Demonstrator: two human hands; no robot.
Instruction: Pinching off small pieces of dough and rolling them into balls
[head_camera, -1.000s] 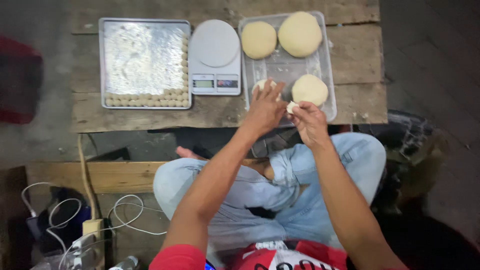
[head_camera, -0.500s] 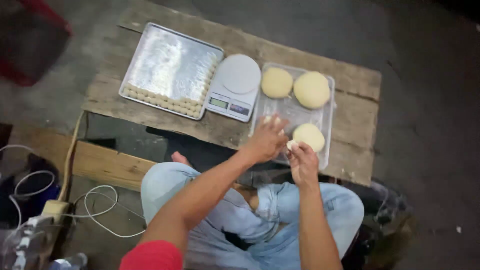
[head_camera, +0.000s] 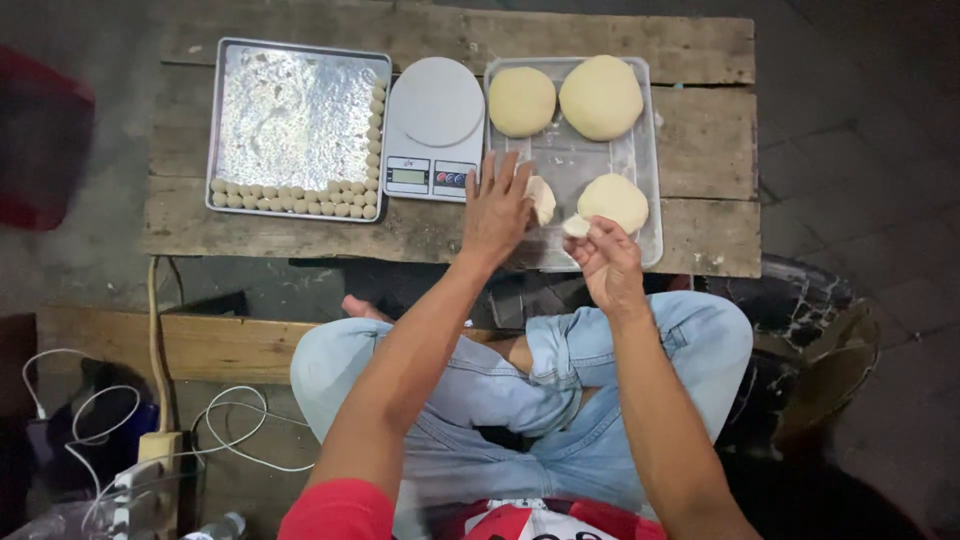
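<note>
My left hand (head_camera: 497, 207) lies flat with fingers spread over a piece of pale dough (head_camera: 542, 198) at the near left of a clear plastic tray (head_camera: 648, 150). My right hand (head_camera: 605, 256) pinches a small bit of dough (head_camera: 575, 226) at the tray's near edge, just below a larger dough lump (head_camera: 613, 200). Two round dough balls (head_camera: 521, 101) (head_camera: 600, 97) sit at the far end of the tray. A white kitchen scale (head_camera: 433, 125) stands just left of my left hand.
A foil-lined metal tray (head_camera: 295, 120) at the left holds several small dough balls along its near and right edges. Everything rests on a low wooden plank table (head_camera: 700, 50). White cables and a power strip (head_camera: 150, 460) lie on the floor at lower left.
My left hand has flattened with fingers spread onto the dough piece. My right hand has come slightly back from the big lump with a small bit. The view has shifted and levelled.
</note>
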